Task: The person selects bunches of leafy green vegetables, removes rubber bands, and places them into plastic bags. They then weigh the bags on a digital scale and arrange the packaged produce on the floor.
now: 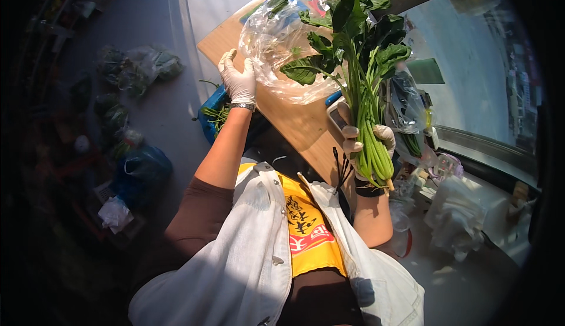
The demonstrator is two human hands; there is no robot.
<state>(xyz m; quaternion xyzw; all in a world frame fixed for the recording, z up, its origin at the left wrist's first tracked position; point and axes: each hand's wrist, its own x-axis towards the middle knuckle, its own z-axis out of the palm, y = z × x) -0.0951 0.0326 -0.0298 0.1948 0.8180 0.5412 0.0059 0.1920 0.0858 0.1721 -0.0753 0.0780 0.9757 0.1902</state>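
In a white glove, my right hand (349, 138) grips a bunch of leafy greens (368, 105) by its pale green stalks. The root ends point towards me and the dark leaves fan out away from me. My left hand (237, 76), also gloved, is raised with fingers apart and holds nothing. It is close to the left rim of an opened clear plastic bag (269, 61) on the wooden table (293, 120); whether it touches the bag, I cannot tell. A few leaf scraps lie in or on the bag.
Below my left wrist is a blue bag (211, 112) with green stems in it. Bagged greens (145, 68) and a dark blue bag (143, 171) lie on the floor at left. Plastic bags (459, 215) are heaped at right, beside a window ledge (481, 145).
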